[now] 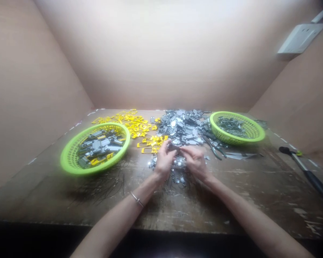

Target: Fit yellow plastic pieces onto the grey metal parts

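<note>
Near the middle of the table, my left hand [164,159] is closed on a small dark grey metal part [173,147]. My right hand [195,160] meets it from the right, thumb and fingertips pinched at the part's edge. What exactly the part is cannot be made out. Small shiny metal pieces [181,179] lie scattered beneath both hands. Just beyond them spreads a heap of grey metal parts [181,123]. Yellow frame-shaped pieces [150,144] lie close to my left hand, and more yellow pieces [131,122] sit farther back.
A green basket [67,163] on the left holds grey and yellow parts. Another green basket [258,138] at the back right holds small metal parts. Pliers [215,148] lie before it. A black-handled tool [312,175] rests far right, below a wall socket [301,37]. Thin wires [107,190] lie left.
</note>
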The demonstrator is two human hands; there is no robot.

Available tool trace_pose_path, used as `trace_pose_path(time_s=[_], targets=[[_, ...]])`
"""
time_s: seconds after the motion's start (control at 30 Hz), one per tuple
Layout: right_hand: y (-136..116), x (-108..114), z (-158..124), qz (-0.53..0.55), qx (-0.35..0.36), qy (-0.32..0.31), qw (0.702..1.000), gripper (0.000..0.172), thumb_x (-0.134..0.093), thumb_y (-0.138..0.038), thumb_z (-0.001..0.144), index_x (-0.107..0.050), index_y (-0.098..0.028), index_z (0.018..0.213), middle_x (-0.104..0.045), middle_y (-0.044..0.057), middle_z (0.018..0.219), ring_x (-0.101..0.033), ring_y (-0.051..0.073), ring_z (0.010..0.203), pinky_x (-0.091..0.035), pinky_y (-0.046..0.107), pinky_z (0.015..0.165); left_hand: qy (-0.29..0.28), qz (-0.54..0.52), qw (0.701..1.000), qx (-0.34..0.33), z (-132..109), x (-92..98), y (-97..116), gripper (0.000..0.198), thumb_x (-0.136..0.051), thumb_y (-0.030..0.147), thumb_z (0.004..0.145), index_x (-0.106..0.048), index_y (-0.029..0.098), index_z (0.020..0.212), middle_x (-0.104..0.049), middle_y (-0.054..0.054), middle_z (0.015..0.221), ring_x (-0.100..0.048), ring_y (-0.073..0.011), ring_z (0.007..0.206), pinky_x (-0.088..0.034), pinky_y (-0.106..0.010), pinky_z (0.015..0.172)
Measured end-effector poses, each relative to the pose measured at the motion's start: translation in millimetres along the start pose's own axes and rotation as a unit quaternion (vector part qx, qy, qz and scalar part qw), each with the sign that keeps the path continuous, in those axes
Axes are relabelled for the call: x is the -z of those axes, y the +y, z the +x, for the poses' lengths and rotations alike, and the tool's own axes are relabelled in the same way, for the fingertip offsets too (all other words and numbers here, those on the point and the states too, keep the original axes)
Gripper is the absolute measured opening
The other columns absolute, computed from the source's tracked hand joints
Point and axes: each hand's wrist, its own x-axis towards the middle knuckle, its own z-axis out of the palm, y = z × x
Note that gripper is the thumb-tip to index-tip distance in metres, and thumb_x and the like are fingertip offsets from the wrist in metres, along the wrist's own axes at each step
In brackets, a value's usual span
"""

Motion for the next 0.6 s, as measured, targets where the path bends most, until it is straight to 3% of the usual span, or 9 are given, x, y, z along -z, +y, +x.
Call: trace_pose_path(time_s=[0.07,0.13,0.2,0.3,0.4,0.5,0.6], targets=[[3,10,5,-0.092,0.065,-0.011,0.994,0.019,-0.043,-0.016,0.072,-0.061,-0.016,0.078,-0.058,0.006,0.070,-0.051,0.015,0.069,-0.037,0.026,0.065,-0.026,0.103,0.993,-0.046,3,5.1,2,0.028,-0.059,0.019,0.057,-0.057,0.016,0.084,-0.058,-0.003,0.080,-0.051,-0.0118,0.071,-0.040,-0.020,0.060],[2,18,8,-0.112,0.090,-0.038,0.989,0.018,-0.045,-0.017,0.070,-0.061,-0.017,0.079,-0.058,0.006,0.068,-0.050,0.015,0.067,-0.037,0.026,0.064,-0.077,0.178,0.979,-0.061,6,9.9,4,0.011,-0.059,0.020,0.056,-0.060,0.014,0.066,-0.056,-0.002,0.065,-0.050,-0.0105,0.064,-0.039,-0.019,0.057],[-1,21,10,-0.057,0.049,-0.041,0.996,0.018,-0.047,-0.021,0.070,-0.059,-0.016,0.083,-0.058,0.004,0.069,-0.051,0.014,0.064,-0.038,0.025,0.061,-0.140,0.195,0.971,-0.013,6,13.1,6,0.011,-0.057,0.023,0.058,-0.056,0.012,0.055,-0.050,0.000,0.051,-0.046,-0.0082,0.049,-0.036,-0.018,0.045],[-9,21,12,0.056,-0.087,-0.036,0.994,0.019,-0.048,-0.031,0.070,-0.057,-0.015,0.072,-0.054,0.000,0.057,-0.048,0.010,0.050,-0.038,0.022,0.047,-0.214,0.121,0.963,0.107,2,13.4,5,0.014,-0.053,0.027,0.061,-0.053,0.013,0.061,-0.049,0.001,0.049,-0.042,-0.0071,0.037,-0.029,-0.018,0.034],[-14,17,11,0.140,-0.188,-0.056,0.971,0.024,-0.048,-0.036,0.069,-0.052,-0.014,0.059,-0.045,-0.004,0.042,-0.040,0.007,0.035,-0.031,0.019,0.034,-0.208,0.045,0.966,0.149,-1,10.4,0,0.017,-0.052,0.026,0.062,-0.052,0.013,0.073,-0.053,-0.001,0.053,-0.044,-0.0077,0.036,-0.029,-0.018,0.032],[-13,13,10,0.236,-0.236,-0.060,0.941,0.024,-0.052,-0.037,0.067,-0.047,-0.015,0.058,-0.043,-0.005,0.041,-0.038,0.006,0.031,-0.027,0.017,0.029,-0.169,0.032,0.979,0.113,-2,8.1,-7,0.016,-0.053,0.024,0.061,-0.052,0.012,0.072,-0.053,0.000,0.051,-0.042,-0.0063,0.035,-0.029,-0.018,0.033],[-8,11,10,0.364,-0.282,-0.084,0.884,0.024,-0.055,-0.036,0.065,-0.043,-0.015,0.060,-0.042,-0.006,0.043,-0.038,0.004,0.032,-0.024,0.014,0.028,-0.158,0.042,0.984,0.065,-3,7.1,-9,0.015,-0.053,0.024,0.062,-0.054,0.011,0.069,-0.052,0.000,0.052,-0.042,-0.0051,0.036,-0.030,-0.017,0.035]])
